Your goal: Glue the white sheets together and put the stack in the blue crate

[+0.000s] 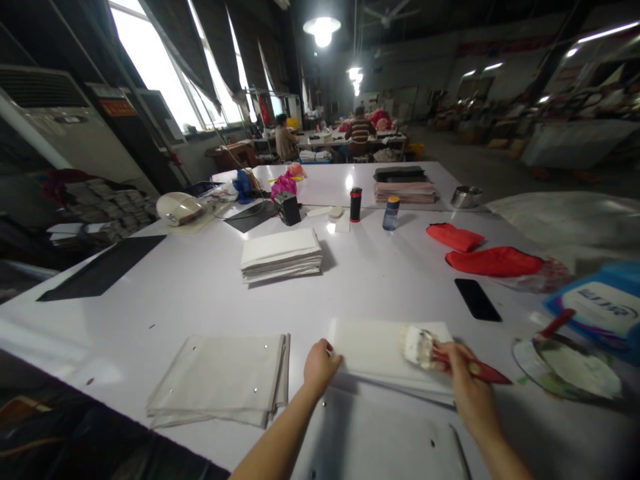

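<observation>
My right hand (pixel 467 380) grips a red-handled paintbrush (pixel 475 368), its white-coated bristles (pixel 419 347) pressed on a stack of white sheets (pixel 385 350). My left hand (pixel 320 367) rests on that stack's near left edge, holding nothing. Left of it lies a pile of pale, folded fabric sheets (pixel 220 380) with small metal eyelets. Right of my right hand, a round dish smeared with white paste (pixel 567 368) holds a second red-handled brush (pixel 557 323). A black smartphone (pixel 477 300) lies face up beyond it.
The large white worktable (pixel 150 313) also bears red fabric pieces (pixel 495 261), a blue package (pixel 600 307), a white stack (pixel 280 257), bottles (pixel 391 213) and a metal tin (pixel 466 197). Two seated people (pixel 359 131) work at a far table.
</observation>
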`<state>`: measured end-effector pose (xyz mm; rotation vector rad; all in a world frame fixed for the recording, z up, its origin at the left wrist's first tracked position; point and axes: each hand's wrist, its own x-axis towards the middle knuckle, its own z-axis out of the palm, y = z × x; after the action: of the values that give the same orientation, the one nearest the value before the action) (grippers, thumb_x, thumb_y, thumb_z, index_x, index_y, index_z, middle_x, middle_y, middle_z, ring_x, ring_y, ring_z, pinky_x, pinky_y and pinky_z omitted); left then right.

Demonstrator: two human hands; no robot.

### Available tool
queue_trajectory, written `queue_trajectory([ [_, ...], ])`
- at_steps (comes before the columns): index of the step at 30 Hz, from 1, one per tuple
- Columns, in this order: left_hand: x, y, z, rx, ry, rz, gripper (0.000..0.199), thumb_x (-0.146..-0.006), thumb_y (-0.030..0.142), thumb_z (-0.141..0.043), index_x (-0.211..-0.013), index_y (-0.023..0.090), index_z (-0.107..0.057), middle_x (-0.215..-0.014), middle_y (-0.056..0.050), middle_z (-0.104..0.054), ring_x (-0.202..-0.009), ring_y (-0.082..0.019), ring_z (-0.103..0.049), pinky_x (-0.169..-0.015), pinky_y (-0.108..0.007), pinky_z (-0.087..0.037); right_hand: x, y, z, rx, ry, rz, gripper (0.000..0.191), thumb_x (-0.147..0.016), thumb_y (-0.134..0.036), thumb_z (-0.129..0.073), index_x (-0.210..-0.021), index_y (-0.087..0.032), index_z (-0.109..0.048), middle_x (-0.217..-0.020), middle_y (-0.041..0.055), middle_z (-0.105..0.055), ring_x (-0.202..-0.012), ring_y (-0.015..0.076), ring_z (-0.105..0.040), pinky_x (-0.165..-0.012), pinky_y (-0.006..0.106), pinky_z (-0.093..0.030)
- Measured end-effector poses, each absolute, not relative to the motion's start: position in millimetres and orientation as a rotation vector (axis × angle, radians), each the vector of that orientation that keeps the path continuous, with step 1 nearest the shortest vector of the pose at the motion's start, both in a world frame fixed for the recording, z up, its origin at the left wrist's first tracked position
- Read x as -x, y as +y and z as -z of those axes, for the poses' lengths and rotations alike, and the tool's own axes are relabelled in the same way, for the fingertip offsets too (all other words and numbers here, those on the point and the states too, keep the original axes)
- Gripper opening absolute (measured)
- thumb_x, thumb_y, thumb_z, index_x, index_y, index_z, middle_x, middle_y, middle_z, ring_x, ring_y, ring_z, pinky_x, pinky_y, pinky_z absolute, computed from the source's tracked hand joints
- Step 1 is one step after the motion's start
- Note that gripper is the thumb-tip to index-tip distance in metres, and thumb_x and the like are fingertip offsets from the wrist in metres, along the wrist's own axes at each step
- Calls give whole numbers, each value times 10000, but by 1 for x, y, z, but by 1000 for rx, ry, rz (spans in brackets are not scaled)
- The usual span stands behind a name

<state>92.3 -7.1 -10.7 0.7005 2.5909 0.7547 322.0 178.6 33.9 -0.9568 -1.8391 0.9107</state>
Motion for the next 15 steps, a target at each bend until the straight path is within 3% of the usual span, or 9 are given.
queue_trajectory([
  [5,-78,-3,30,-565,2561,-717,91,-727,153,-633,-806,139,-675,-807,-68,-717,-773,-173,-635,-679,-248,-421,-210,145,-20,742,-1961,-1086,277,-809,-491,-579,-788,-215,-575,-764,41,-661,-730,192,-647,-734,311,-541],
  [8,-73,-3,36,-530,2541,-709,69,-719,147,-630,-756,136,-688,-785,-72,-728,-766,-171,-644,-677,-242,-421,-171,137,-10,711,-2017,-1146,266,-787,-483,-546,-738,-224,-579,-734,45,-665,-697,193,-645,-699,311,-539],
  [11,-69,-1,40,-503,2513,-721,73,-714,140,-622,-733,133,-693,-764,-76,-727,-747,-175,-653,-662,-242,-434,-181,158,-2,791,-2052,-1149,291,-761,-516,-523,-725,-234,-585,-666,30,-676,-617,198,-646,-633,312,-535],
  [15,-67,1,44,-453,2443,-769,70,-711,133,-614,-725,130,-682,-709,-64,-707,-618,-156,-637,-572,-231,-450,-263,224,-6,1030,-2039,-944,305,-677,-547,-562,-676,-246,-611,-634,38,-685,-613,239,-650,-607,346,-499],
])
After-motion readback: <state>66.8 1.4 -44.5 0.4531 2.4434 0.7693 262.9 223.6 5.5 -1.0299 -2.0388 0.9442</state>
